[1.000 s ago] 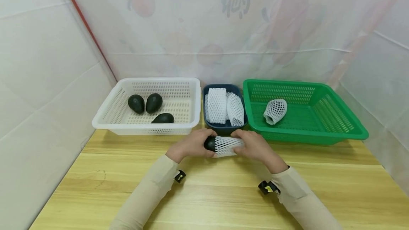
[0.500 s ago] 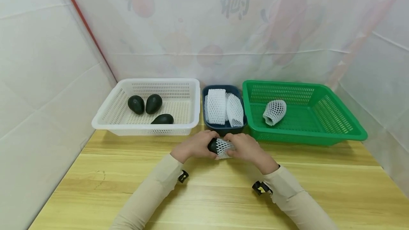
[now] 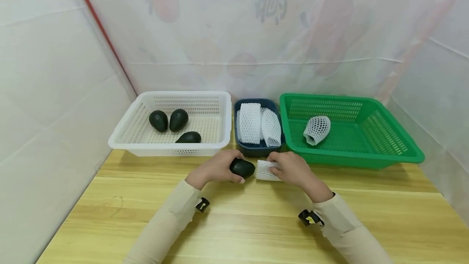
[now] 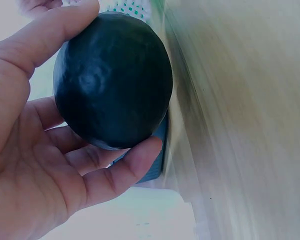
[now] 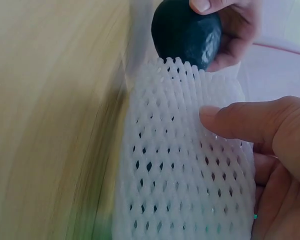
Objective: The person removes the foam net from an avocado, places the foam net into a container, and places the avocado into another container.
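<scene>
My left hand [image 3: 217, 169] grips a dark green avocado [image 3: 243, 168] just above the table, its narrower end pointing right. In the left wrist view the thumb and fingers wrap the sides of the avocado [image 4: 115, 82]. A white foam net sleeve [image 3: 266, 170] lies between the thumb and fingers of my right hand [image 3: 294, 171], its mouth facing the avocado across a small gap. The right wrist view shows the thumb pressing on the sleeve [image 5: 185, 160], with the fingers underneath.
At the back left stands a white basket [image 3: 168, 146] with several avocados [image 3: 178, 120]. A navy bin [image 3: 259, 150] in the middle holds foam net sleeves [image 3: 250, 123]. The green basket [image 3: 351, 156] on the right has one netted piece [image 3: 317, 130] in it.
A second ago the net sleeve covered part of the avocado. Now the two are apart: the left hand has drawn left with the bare avocado, the right hand right with the sleeve.
</scene>
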A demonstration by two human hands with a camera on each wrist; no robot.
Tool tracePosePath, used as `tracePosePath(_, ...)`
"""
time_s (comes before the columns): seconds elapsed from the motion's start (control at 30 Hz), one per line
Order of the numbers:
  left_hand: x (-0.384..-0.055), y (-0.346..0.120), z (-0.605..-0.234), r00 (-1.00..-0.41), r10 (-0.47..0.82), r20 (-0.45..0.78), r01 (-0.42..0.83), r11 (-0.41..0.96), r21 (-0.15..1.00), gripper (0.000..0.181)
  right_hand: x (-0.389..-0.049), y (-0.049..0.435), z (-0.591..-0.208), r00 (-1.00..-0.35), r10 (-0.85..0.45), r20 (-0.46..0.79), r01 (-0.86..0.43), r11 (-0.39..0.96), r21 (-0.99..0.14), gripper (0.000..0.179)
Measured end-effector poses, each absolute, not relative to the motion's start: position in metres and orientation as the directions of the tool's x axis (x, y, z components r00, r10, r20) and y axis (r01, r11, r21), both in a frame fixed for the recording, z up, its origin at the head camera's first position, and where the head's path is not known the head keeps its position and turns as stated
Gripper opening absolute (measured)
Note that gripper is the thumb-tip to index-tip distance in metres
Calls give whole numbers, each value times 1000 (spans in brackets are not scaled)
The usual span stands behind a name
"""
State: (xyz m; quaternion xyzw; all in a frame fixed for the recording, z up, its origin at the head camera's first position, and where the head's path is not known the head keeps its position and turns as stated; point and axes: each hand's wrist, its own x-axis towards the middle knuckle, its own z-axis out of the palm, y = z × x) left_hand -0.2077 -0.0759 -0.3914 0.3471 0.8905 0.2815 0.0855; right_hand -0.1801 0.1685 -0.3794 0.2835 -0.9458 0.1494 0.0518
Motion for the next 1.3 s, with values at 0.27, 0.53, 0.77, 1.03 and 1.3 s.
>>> tracePosePath(0.27, -207, -77, -391, -740, 669, 68, 587, 593, 552, 58, -181, 169, -378, -826, -529, 194, -564, 777, -281, 17)
tracePosePath(0.53, -200, -86, -386, -736, 665, 131, 612, 569, 550, 56, -182, 167, -362, -826, -520, 218, -564, 745, -356, 11)
tracePosePath(0.77, -196, -99, -386, -741, 647, 180, 611, 540, 579, 53, -191, 166, -345, -827, -505, 247, -561, 711, -423, 12)
tracePosePath(1.03, -192, -111, -387, -738, 640, 214, 636, 555, 536, 52, -201, 162, -323, -860, -441, 255, -508, 702, -499, 23)
tracePosePath(1.3, -188, -124, -387, -752, 632, 187, 619, 581, 528, 55, -218, 158, -321, -889, -355, 291, -459, 676, -576, 26)
